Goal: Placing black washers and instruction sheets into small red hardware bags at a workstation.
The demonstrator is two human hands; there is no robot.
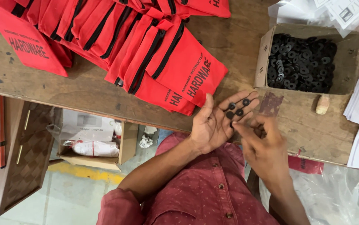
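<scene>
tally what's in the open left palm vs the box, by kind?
Washers on left hand: 4 clear, a 5th under the right hand fingertip
Box of washers: 1, contents too many to count
Total in palm: 5

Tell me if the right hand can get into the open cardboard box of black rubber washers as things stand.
Probably yes. The right hand hovers near the cardboard box of black rubber washers; its top is open and only bare wooden table lies between.
</scene>
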